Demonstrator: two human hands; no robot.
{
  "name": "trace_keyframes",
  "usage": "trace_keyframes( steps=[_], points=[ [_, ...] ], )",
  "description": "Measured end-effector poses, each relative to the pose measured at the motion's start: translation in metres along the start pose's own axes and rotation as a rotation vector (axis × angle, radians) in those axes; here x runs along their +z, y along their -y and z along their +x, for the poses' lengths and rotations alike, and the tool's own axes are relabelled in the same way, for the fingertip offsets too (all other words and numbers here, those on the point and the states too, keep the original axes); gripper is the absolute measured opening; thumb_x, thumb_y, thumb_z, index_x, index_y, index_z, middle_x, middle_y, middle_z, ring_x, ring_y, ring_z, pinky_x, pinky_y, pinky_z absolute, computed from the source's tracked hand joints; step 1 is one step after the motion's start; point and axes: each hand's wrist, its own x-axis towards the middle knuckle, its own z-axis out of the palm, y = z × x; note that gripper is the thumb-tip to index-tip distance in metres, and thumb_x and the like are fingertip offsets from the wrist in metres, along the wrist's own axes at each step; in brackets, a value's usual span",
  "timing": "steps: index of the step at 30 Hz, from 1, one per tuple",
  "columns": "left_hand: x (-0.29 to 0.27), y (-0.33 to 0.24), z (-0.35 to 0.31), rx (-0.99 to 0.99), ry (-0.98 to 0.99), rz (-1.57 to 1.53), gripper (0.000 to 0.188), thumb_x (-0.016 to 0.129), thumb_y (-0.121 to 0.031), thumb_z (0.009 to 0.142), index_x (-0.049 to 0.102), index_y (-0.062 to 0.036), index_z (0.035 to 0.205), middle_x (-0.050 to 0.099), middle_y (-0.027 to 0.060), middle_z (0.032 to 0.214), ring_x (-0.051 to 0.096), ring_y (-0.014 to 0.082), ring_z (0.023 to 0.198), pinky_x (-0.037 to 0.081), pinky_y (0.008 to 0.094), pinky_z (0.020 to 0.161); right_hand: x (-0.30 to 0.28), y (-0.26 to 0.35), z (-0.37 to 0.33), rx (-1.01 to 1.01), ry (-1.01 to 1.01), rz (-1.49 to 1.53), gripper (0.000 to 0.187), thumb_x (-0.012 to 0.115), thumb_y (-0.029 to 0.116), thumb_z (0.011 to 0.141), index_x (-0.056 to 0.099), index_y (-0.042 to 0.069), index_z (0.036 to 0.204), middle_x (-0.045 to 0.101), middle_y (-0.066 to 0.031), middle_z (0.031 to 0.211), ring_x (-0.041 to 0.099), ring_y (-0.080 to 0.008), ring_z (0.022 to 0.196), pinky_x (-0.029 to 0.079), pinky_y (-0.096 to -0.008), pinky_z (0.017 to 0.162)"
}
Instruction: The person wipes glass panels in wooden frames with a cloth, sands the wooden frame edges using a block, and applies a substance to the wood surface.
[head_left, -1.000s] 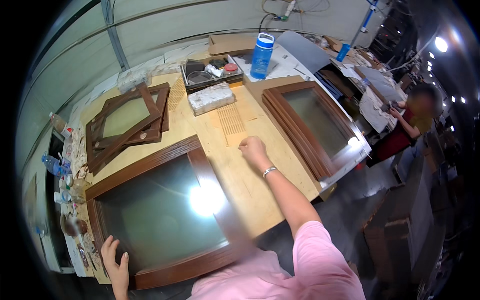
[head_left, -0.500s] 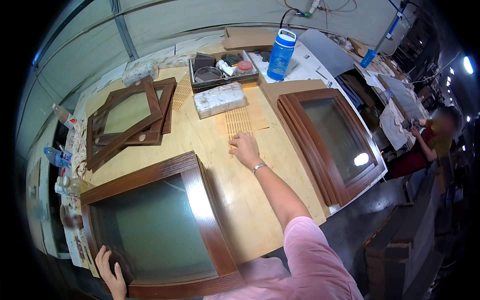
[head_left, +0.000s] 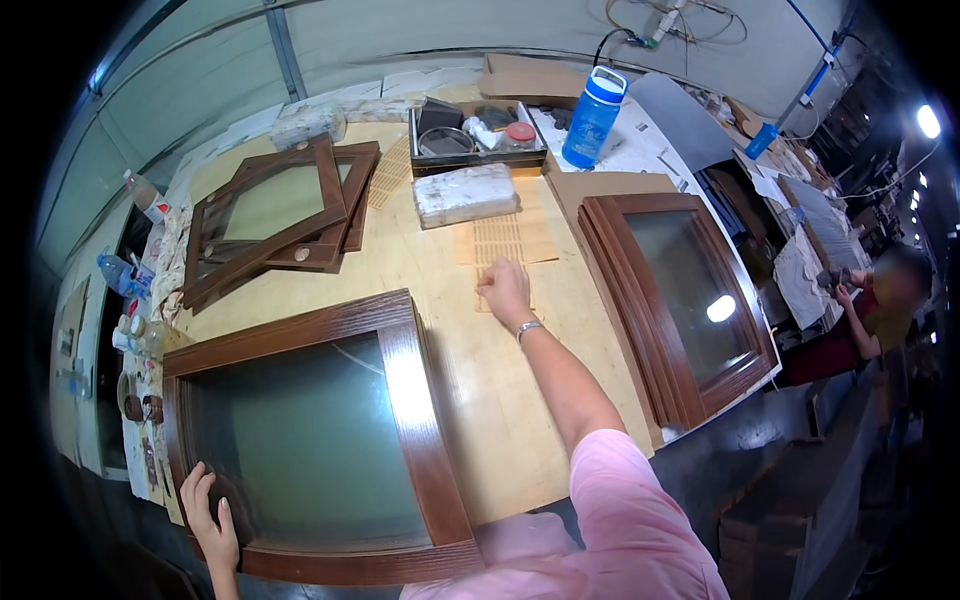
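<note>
No text can be read, even on the blue bottle (head_left: 594, 122).

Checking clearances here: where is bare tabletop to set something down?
Bare tabletop lies between the near frame and right frame stack, partly under the right forearm; a narrower strip separates the near frame from the left frames. Crowded: around the box, white block and blue bottle.

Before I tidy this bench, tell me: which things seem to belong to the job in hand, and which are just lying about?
Likely in use:
- near framed panel, by left hand
- orange sheet, by right hand

Seemingly lying about:
- large blue bottle
- open box of oddments
</note>
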Motion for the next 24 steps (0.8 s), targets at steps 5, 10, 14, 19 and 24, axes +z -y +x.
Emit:
trace_keyframes(
  steps=[5, 10, 14, 19, 24],
  points=[
    [0.002, 0.003, 0.001, 0.029, -0.011, 0.011, 0.034, 0.053, -0.01, 0.093, 0.057, 0.0009, 0.125, 0.052, 0.018, 0.141, 0.048, 0.0374, 0.13, 0.037, 0.0454, 0.11, 0.01, -0.006, -0.004, -0.023, -0.052, -0.037, 0.007, 0.078, 0.008, 0.069, 0.071, 0.009, 0.069, 0.066, -0.0068, 0.088, 0.059, -0.0294, 0.093, 0.048, -0.0428, 0.084],
    [0.001, 0.001, 0.0, 0.026, 0.003, 0.022, 0.036, 0.052, -0.005, 0.093, 0.055, 0.0004, 0.128, 0.051, 0.0181, 0.142, 0.047, 0.0354, 0.132, 0.034, 0.0431, 0.112, 0.003, -0.017, -0.008, 0.118, 0.012, 0.29, 0.007, 0.077, 0.005, 0.072, 0.071, 0.004, 0.075, 0.065, -0.0079, 0.087, 0.06, -0.0287, 0.096, 0.049, -0.0398, 0.087],
    [0.001, -0.001, 0.001, 0.026, -0.004, 0.028, 0.035, 0.052, -0.008, 0.094, 0.056, 0.0002, 0.127, 0.052, 0.0181, 0.141, 0.048, 0.0368, 0.13, 0.036, 0.0445, 0.111, -0.002, -0.02, -0.009, 0.159, 0.033, 0.472, 0.012, 0.079, 0.006, 0.074, 0.074, 0.002, 0.084, 0.065, -0.0077, 0.088, 0.06, -0.0276, 0.099, 0.05, -0.0375, 0.089],
    [0.003, 0.001, -0.001, 0.024, -0.01, 0.041, 0.035, 0.052, -0.007, 0.093, 0.056, 0.0003, 0.127, 0.052, 0.0182, 0.141, 0.048, 0.0374, 0.13, 0.037, 0.045, 0.111, -0.006, -0.008, -0.009, -0.048, 0.047, 0.066, 0.014, 0.08, 0.008, 0.072, 0.077, 0.006, 0.086, 0.067, -0.0063, 0.091, 0.06, -0.0273, 0.098, 0.05, -0.0393, 0.089],
    [0.002, 0.0, -0.001, 0.023, -0.003, 0.034, 0.036, 0.052, -0.005, 0.093, 0.056, 0.0003, 0.128, 0.052, 0.0182, 0.141, 0.048, 0.0371, 0.13, 0.037, 0.0447, 0.111, -0.001, -0.009, -0.006, -0.064, 0.02, 0.039, 0.007, 0.079, 0.007, 0.071, 0.074, 0.008, 0.075, 0.067, -0.0067, 0.089, 0.059, -0.028, 0.097, 0.048, -0.0406, 0.09]
  ],
)
